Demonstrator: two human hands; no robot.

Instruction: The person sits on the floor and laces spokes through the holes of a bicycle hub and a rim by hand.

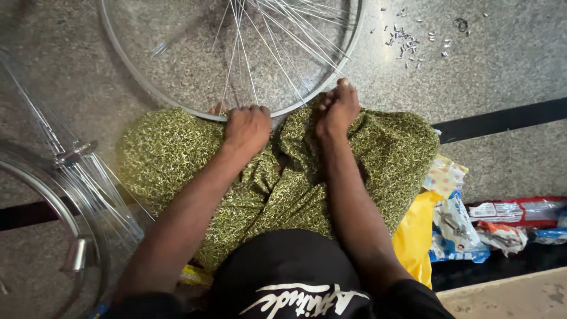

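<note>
A silver bicycle wheel rim (127, 65) with thin loose spokes (277, 53) lies on the speckled floor, its near edge resting on my lap, which is covered in green patterned cloth (177, 147). My left hand (247, 127) is closed over the rim's near edge. My right hand (338, 108) pinches the rim a little to the right, fingers bunched where a spoke meets it. What the fingertips hold there is too small to tell.
A second wheel (71, 195) with a hub and spokes lies at the left. Small metal nipples (407, 38) are scattered at the upper right. Plastic packets (466, 227) and a yellow bag (413, 236) sit by my right side. A black stripe (502, 118) crosses the floor.
</note>
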